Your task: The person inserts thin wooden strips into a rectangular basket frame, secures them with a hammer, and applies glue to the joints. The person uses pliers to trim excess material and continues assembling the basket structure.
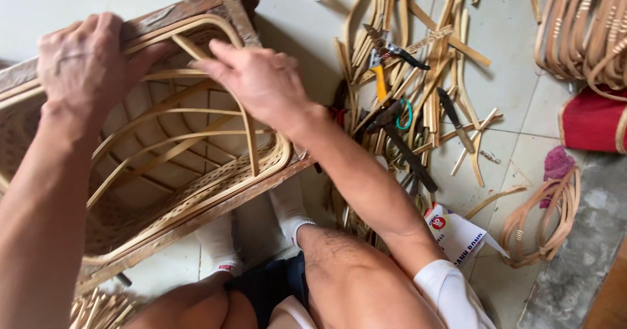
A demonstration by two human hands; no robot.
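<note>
Half-woven pale rattan basket (189, 152) in a worn wooden frame (196, 5)

Right of the wooden frame (196, 5), cut rattan strips (418, 61), pliers (385, 54) and knives (454, 116) crowd the floor; bare tiles (516, 81) beyond them leave open room.

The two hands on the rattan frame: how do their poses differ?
The left hand is closed over the top edge of the wooden-edged rattan frame, knuckles up. The right hand lies flatter, fingers stretched toward a bent cane strip inside it. The left hand sits at the rim, the right hand further in. Both are bare and touch the same frame.
</note>
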